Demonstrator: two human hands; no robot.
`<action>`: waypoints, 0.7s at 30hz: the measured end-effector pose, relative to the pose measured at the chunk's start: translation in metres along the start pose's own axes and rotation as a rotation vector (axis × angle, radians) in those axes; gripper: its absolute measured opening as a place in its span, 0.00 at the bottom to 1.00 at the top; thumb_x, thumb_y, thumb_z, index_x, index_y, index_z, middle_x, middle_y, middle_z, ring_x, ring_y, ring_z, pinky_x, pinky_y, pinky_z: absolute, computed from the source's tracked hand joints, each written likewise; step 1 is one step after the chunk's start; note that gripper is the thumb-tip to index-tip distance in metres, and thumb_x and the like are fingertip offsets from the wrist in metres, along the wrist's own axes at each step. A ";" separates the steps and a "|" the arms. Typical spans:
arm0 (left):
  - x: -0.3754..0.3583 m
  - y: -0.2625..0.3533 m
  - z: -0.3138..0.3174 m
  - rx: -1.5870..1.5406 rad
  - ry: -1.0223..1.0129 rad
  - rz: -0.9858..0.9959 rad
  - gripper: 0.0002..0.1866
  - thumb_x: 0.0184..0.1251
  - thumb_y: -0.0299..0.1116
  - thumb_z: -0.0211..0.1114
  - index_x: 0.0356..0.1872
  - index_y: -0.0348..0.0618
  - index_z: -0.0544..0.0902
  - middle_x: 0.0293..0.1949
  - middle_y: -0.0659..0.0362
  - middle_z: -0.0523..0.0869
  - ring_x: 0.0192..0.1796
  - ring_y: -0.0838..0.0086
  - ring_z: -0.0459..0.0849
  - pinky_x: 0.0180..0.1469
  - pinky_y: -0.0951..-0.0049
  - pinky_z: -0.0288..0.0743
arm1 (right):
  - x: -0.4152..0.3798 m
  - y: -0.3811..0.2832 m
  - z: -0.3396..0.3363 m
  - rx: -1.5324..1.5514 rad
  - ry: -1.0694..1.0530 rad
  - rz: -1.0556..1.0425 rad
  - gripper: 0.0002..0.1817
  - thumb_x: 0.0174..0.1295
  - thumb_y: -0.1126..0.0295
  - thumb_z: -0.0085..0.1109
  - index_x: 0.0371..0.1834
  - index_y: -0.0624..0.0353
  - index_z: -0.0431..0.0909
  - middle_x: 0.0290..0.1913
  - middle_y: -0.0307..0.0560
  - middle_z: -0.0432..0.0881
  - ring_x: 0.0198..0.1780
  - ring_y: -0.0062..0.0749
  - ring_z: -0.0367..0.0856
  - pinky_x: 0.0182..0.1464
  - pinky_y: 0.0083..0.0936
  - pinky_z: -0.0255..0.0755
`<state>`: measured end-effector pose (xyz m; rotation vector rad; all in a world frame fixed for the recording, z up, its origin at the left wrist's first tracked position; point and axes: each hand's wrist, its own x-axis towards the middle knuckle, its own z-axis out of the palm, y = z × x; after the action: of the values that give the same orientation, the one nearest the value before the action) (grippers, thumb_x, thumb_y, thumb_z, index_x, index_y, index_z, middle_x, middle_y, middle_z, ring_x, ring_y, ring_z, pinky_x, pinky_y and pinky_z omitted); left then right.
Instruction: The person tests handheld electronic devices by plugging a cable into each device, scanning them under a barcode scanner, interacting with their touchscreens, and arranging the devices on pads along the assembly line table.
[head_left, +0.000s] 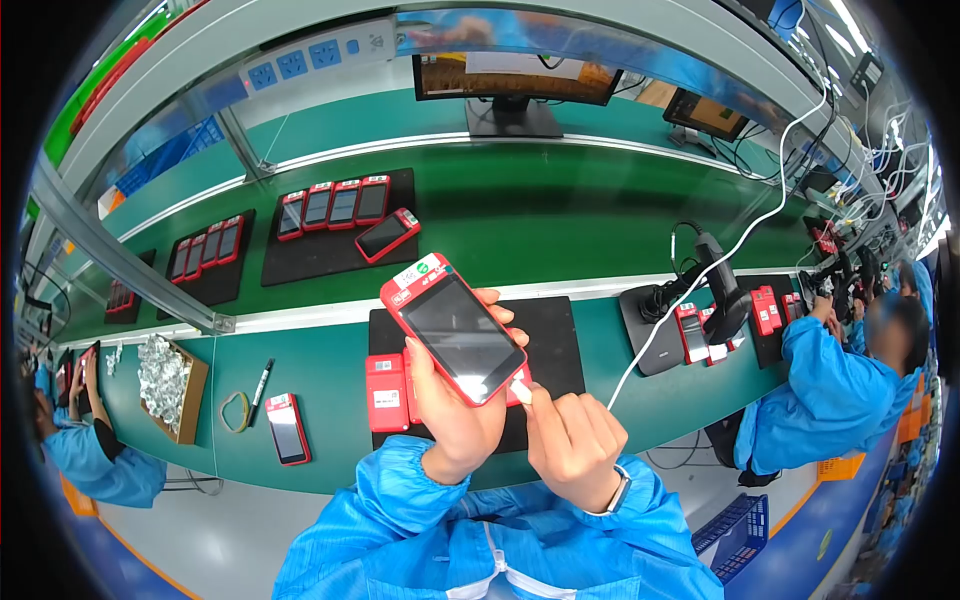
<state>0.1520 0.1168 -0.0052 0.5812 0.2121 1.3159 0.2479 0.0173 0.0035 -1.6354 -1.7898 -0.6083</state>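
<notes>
My left hand (458, 415) is wrapped round a red handheld terminal (462, 335), screen up and tilted over the bench. A white label and a green round sticker sit at its top end. At its lower right corner, my right hand (575, 445) pinches the white plug (520, 391) of a cable (655, 335), right at the terminal's bottom edge. The cable runs up to the right, toward the shelf frame. Beneath my hands lies a black mat (550, 340). Another red terminal (385, 393) rests face down on it, with more red casing partly hidden behind my left hand.
Left on the bench are a red terminal (287, 430), a marker pen (262, 380), a rubber band (235, 412) and a box (190, 400) of crumpled silvery pieces. Terminals stand on mats (330, 250) behind. Right: a barcode scanner (722, 290) on its stand and a co-worker (825, 390).
</notes>
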 end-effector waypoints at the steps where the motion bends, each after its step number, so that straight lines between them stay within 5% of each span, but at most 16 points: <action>1: 0.000 -0.001 0.007 0.028 0.098 0.011 0.38 0.88 0.63 0.33 0.71 0.37 0.72 0.59 0.48 0.82 0.49 0.62 0.87 0.55 0.57 0.84 | 0.000 -0.001 -0.001 -0.002 -0.008 -0.001 0.12 0.56 0.76 0.74 0.43 0.67 0.89 0.25 0.39 0.72 0.24 0.29 0.73 0.24 0.28 0.64; 4: 0.003 -0.006 -0.002 0.037 -0.072 0.109 0.35 0.89 0.61 0.33 0.72 0.41 0.71 0.59 0.49 0.81 0.52 0.65 0.84 0.51 0.58 0.84 | -0.001 -0.002 0.000 -0.019 -0.029 -0.017 0.12 0.55 0.77 0.73 0.43 0.67 0.89 0.25 0.39 0.72 0.24 0.29 0.72 0.24 0.27 0.64; 13: -0.006 -0.014 -0.014 0.300 -0.091 0.126 0.46 0.80 0.76 0.38 0.68 0.38 0.70 0.54 0.51 0.79 0.51 0.65 0.84 0.53 0.60 0.83 | -0.004 -0.001 0.016 -0.047 -0.033 -0.063 0.14 0.53 0.80 0.69 0.43 0.71 0.88 0.26 0.42 0.71 0.24 0.29 0.73 0.24 0.27 0.64; 17: -0.008 -0.013 -0.020 0.179 -0.067 0.058 0.47 0.80 0.77 0.39 0.67 0.36 0.71 0.54 0.51 0.80 0.50 0.65 0.84 0.53 0.60 0.83 | -0.007 0.000 0.021 -0.005 0.006 -0.070 0.13 0.54 0.79 0.71 0.43 0.71 0.88 0.25 0.41 0.70 0.24 0.29 0.72 0.24 0.27 0.64; 21: -0.003 -0.009 -0.029 0.253 -0.200 -0.017 0.51 0.75 0.81 0.45 0.67 0.35 0.71 0.55 0.52 0.80 0.50 0.65 0.85 0.54 0.60 0.83 | -0.004 -0.001 0.012 0.135 -0.082 0.007 0.17 0.55 0.74 0.75 0.47 0.71 0.86 0.32 0.47 0.79 0.31 0.39 0.80 0.32 0.32 0.74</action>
<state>0.1455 0.1213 -0.0353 0.9182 0.2193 1.2139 0.2458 0.0225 -0.0075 -1.5946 -1.8414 -0.4129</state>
